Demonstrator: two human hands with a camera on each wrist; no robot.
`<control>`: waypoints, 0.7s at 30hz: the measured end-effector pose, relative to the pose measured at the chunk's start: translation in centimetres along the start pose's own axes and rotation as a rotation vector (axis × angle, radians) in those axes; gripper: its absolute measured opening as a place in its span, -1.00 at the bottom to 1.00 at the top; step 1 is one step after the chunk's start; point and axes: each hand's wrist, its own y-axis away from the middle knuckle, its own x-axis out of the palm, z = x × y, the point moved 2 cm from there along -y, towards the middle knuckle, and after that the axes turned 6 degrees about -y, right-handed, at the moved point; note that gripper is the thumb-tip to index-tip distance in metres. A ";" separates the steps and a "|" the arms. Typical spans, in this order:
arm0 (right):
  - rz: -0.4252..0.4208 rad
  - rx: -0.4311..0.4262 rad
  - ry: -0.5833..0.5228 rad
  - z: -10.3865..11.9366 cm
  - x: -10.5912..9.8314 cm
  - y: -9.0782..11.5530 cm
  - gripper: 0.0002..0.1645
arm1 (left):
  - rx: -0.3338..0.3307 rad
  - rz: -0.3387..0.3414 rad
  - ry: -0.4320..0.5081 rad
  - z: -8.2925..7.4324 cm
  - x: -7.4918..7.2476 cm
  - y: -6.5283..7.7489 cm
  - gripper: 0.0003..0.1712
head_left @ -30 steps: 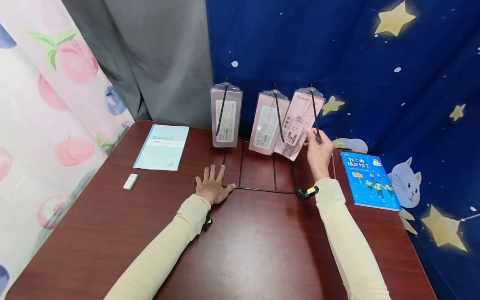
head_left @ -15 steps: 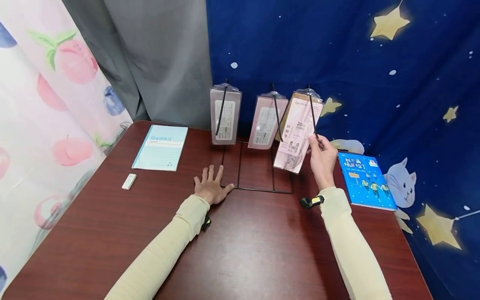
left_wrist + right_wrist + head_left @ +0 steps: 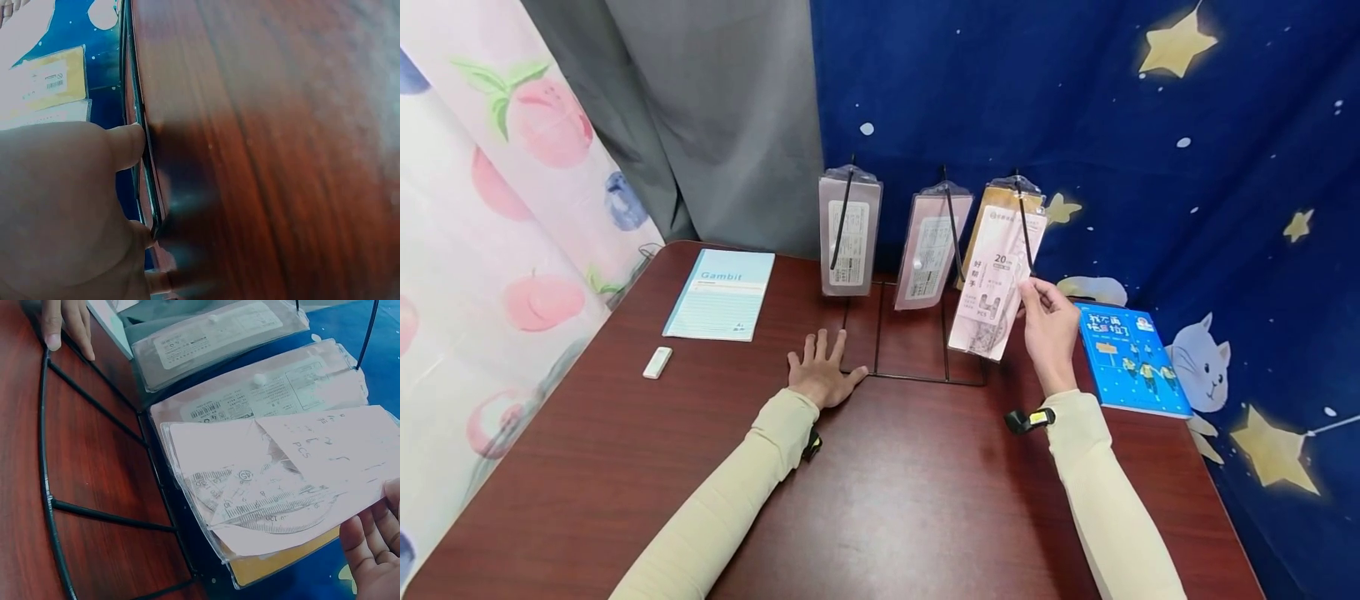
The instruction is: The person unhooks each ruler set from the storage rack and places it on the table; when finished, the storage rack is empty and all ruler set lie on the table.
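Note:
In the head view my right hand [image 3: 1051, 335] pinches the right edge of a pink ruler set [image 3: 996, 287] in a clear pouch. A protractor and ruler show through the pouch in the right wrist view. The rod of a black hook [image 3: 1024, 225] crosses the set's upper front. Behind it hangs a yellow-backed pack [image 3: 275, 565]. My left hand [image 3: 820, 375] lies spread on the table, its fingers and thumb at the front bar of the black wire rack [image 3: 112, 516]. Left of the held set, a pink pack [image 3: 928, 258] and a greyish pack [image 3: 850, 237] hang from two other hooks.
On the left of the brown table [image 3: 880, 508] lie a pale blue notebook [image 3: 721, 296] and a small white block [image 3: 657, 363]. A blue book [image 3: 1135, 360] lies at the right edge. Curtains [image 3: 925, 75] hang close behind the rack.
My right hand has drawn the ruler set lower and toward me, uncovering the yellow-backed pack behind. The middle pack has swung a little. My left hand stays in place.

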 end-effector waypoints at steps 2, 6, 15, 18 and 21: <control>0.003 -0.006 -0.005 0.1 -0.2 0.2 -0.61 | 0.002 -0.015 0.004 -0.2 -0.3 0.3 -0.04; 0.004 -0.006 -0.006 0.4 -0.7 1.0 -0.59 | 0.010 -0.033 0.010 -0.4 -0.6 0.8 -0.05; 0.025 0.026 0.037 0.7 -1.7 2.8 -0.58 | 0.011 -0.028 0.017 -0.3 -0.2 0.6 -0.05; 0.036 0.032 0.044 1.0 -1.9 3.3 -0.57 | 0.012 -0.034 0.018 -0.1 -0.3 0.6 -0.05; 0.042 0.039 0.081 1.2 -2.3 3.8 -0.55 | 0.016 -0.036 0.017 -0.1 -0.4 0.7 -0.05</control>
